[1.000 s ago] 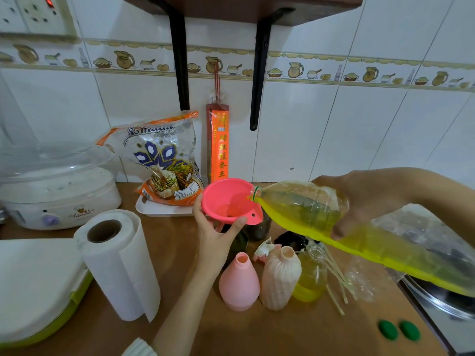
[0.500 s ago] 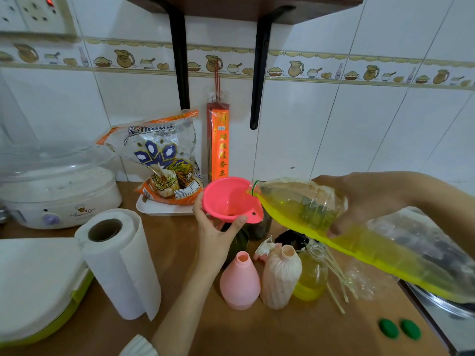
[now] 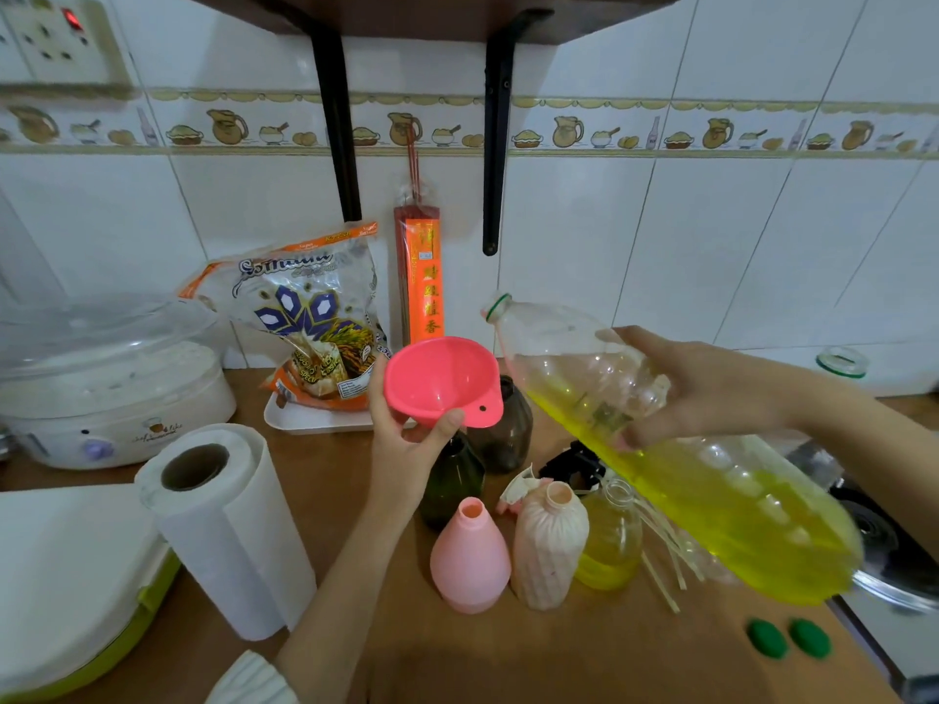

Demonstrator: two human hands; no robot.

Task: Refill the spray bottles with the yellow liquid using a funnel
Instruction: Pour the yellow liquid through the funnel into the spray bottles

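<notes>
**Both hands full: funnel in the left, big bottle of yellow liquid in the right**

The right hand (image 3: 711,388) is wrapped round the upper body of the large clear bottle (image 3: 701,464), fingers curled over its top and the thumb tip showing underneath. The bottle is tilted with its uncapped neck raised toward the wall, so the yellow liquid lies pooled in the lower part and the neck end looks clear. Its mouth is above and just right of the funnel, apart from it.

The left hand (image 3: 406,444) pinches the pink funnel (image 3: 441,381) from below, thumb on the near side by the tab and fingers on the far left side of the cone. The funnel sits over a dark green spray bottle (image 3: 452,482) whose neck is hidden behind the hand; whether the spout is inside it cannot be told.

On the wooden tabletop (image 3: 559,652), going down in size: a paper towel roll (image 3: 223,525) at left, a brown bottle (image 3: 508,429) behind the funnel, a pink bottle (image 3: 470,556), a ribbed pale bottle (image 3: 549,546) touching a small clear bottle (image 3: 609,541) partly filled with yellow liquid, and two green caps (image 3: 787,638) near the right front edge.
</notes>
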